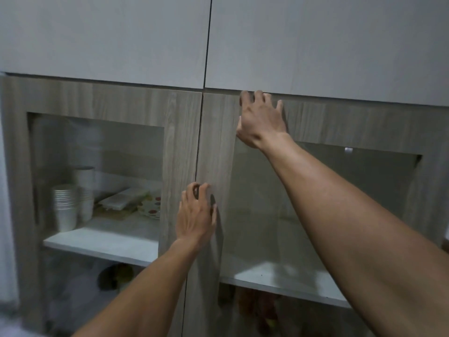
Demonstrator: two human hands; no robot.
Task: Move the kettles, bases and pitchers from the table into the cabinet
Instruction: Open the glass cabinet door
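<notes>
A wood-grain cabinet with two glass-paned doors fills the view. My right hand reaches up to the top edge of the right door, with its fingertips hooked in the gap under the white upper panel. My left hand rests lower on the same door's wooden frame, just right of the seam between the doors, fingers spread and holding nothing. Both doors look closed or nearly so. Behind the right glass, a white shelf shows. No kettle, base or pitcher is in view.
Behind the left door's glass stand stacks of paper cups, a flat white container and a spotted plate on a white shelf. White upper cabinet doors run above. Dim items sit on the lower shelves.
</notes>
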